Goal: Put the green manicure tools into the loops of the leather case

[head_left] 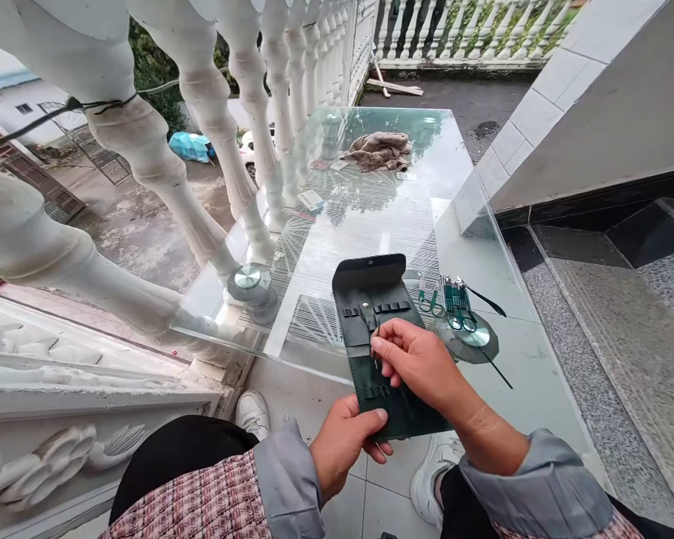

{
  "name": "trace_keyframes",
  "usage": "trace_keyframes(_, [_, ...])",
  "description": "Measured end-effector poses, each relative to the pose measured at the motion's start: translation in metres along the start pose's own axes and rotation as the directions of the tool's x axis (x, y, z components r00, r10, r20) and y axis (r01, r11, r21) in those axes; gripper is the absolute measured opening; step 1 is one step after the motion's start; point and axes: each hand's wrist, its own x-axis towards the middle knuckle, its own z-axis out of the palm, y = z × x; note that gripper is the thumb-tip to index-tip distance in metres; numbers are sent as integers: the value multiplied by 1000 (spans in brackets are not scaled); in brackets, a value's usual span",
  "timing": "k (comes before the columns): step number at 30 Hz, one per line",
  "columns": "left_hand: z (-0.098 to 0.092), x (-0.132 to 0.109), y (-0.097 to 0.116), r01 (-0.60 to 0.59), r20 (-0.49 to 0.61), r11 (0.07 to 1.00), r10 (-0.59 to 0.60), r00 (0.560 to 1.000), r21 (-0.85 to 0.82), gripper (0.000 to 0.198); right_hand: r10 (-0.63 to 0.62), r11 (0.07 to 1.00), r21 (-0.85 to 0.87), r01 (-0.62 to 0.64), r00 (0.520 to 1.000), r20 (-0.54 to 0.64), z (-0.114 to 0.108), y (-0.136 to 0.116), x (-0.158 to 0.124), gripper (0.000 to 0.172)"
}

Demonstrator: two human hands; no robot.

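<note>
A dark green manicure case [350, 374] lies unfolded, its flap pointing away from me and a row of elastic loops across its upper part. My left hand [345, 442] grips the near left edge, thumb on top and fingers beneath. Over the middle of the case, my right hand [407, 355] pinches a thin dark tool, whose exact kind is hidden by the fingers. To the right on the glass lie small green-handled scissors [430, 301], several nail clippers [454, 292] side by side, a second pair of scissors [463, 322] and a slim dark tool [497, 368].
The glass table [371, 224] reaches away from me, with a crumpled brown cloth [379, 152] and a small card [311, 200] farther off. White balusters [202, 135] line the left side. Stone steps [606, 322] are at the right.
</note>
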Motion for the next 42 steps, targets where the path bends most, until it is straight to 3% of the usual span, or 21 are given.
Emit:
trace_keyframes(12, [-2, 1, -1, -12, 15, 1000, 12, 1000, -11, 35, 90, 990, -106, -87, 996, 23, 19, 0, 8, 10])
trace_keyframes(18, [-2, 2, -2, -26, 8, 1000, 26, 1000, -16, 33, -64, 933, -358, 42, 997, -49, 19, 0, 5, 13])
trace_keyframes(27, [-4, 2, -5, -39, 40, 999, 40, 998, -31, 36, -24, 884, -459, 90, 989, 146, 8, -4, 1, 24])
trace_keyframes(32, [-4, 3, -4, -37, 33, 999, 38, 999, -23, 36, -60, 873, -473, 116, 990, 131, 4, -6, 0, 25])
trace_keyframes(39, [-2, 0, -2, -31, 65, 999, 32, 997, -22, 38, -56, 776, -606, 178, 975, 214, 11, -5, -4, 25])
trace_keyframes(42, [-2, 0, -3, -27, 64, 999, 29, 998, -22, 36, -64, 783, -600, 161, 982, 180, 7, -5, -5, 23])
